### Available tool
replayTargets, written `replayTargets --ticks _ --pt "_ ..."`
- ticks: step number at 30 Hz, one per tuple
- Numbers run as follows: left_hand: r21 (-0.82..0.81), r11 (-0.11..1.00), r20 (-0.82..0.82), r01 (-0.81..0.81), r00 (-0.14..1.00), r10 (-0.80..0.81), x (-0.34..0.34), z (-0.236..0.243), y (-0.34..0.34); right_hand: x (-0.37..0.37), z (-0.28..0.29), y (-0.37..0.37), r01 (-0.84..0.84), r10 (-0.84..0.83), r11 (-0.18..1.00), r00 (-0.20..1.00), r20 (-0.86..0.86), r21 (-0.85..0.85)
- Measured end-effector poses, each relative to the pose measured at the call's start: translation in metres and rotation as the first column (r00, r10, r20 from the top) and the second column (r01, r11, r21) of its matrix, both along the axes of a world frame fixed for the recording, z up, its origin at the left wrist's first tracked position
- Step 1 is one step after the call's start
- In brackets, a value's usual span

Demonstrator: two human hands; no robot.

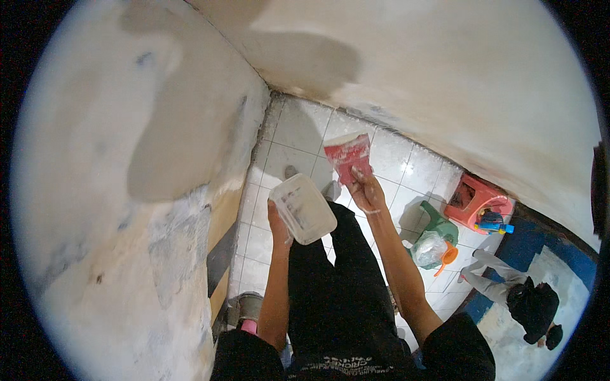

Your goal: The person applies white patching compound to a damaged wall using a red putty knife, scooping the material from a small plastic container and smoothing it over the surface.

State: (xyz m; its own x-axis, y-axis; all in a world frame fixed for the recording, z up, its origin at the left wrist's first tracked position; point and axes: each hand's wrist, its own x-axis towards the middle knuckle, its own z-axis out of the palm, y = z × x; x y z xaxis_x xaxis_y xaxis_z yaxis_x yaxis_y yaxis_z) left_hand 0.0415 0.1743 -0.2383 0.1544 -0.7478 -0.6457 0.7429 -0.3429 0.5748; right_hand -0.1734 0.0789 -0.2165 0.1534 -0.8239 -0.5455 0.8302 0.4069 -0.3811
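Clasping a pale rectangular tub (pixel 305 209) by its side, the left hand (pixel 277 222) sits near frame centre. Above and right, the right hand (pixel 365 190) grips a red scraper (pixel 348 157).

White rectangular plastic container (pixel 304 209) partly hides left hand (pixel 278 225). Left forearm (pixel 274 292) overlaps round grey bucket (pixel 250 305). Crumpled clear plastic bag (pixel 430 249): contents indistinct. Dark shape (pixel 599 190) cut off at right rim.

Gap between tub (pixel 316 219) and scraper (pixel 349 157); wall (pixel 95 184) bars left.
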Motion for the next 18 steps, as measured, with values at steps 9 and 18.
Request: replayTargets --ticks 9,18 --pt "0.185 0.982 0.002 -0.041 0.999 0.041 0.032 -0.089 0.024 0.049 -0.256 -0.107 0.240 -0.215 0.970 0.928 0.306 -0.046" --pt "0.241 0.971 -0.164 -0.010 0.985 0.050 0.024 -0.175 0.026 0.061 -0.378 -0.212 0.078 -0.133 0.886 0.987 -0.090 -0.458"
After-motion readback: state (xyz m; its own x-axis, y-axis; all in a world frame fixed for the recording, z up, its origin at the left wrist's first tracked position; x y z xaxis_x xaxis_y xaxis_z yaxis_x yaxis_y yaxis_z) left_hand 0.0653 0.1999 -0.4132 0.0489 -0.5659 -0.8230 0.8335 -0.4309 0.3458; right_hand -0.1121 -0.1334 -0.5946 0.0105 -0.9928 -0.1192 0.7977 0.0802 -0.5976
